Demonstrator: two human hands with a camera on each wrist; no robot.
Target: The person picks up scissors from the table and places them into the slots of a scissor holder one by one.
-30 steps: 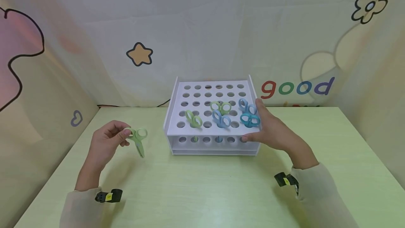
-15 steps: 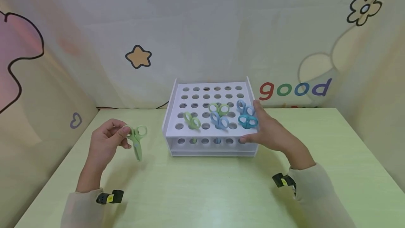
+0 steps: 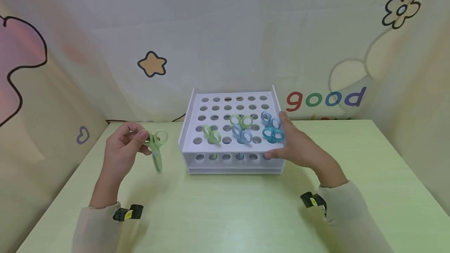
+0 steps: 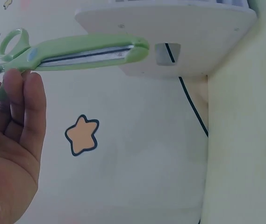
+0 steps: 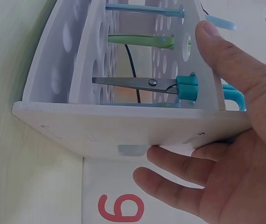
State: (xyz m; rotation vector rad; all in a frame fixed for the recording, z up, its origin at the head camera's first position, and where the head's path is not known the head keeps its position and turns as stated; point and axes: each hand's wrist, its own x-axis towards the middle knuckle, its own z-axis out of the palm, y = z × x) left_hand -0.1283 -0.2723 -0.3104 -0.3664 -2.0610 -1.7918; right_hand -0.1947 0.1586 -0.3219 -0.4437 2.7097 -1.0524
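Observation:
My left hand (image 3: 123,149) pinches green scissors (image 3: 157,159) by one handle loop, left of the white rack (image 3: 192,147) and above the table. Their blades are together and hang downward in the head view; in the left wrist view, the scissors (image 4: 81,52) show a green casing around a metal strip. At the rack's front right corner rests my right hand (image 3: 299,143), thumb on the front edge, other fingers extended along the side panel. Several scissors stand in the rack's holes: green scissors (image 3: 212,136), light blue scissors (image 3: 242,135) and teal scissors (image 3: 273,135) among them.
The rack stands on a pale green table (image 3: 225,210) near the back. Behind it hangs a printed cloth (image 3: 218,42) with a star, a flower and letters. A dark cable (image 3: 179,117) runs behind the rack.
My left hand has risen slightly and moved to the right with the green scissors. The right hand keeps its place on the rack. The head view has shifted a little.

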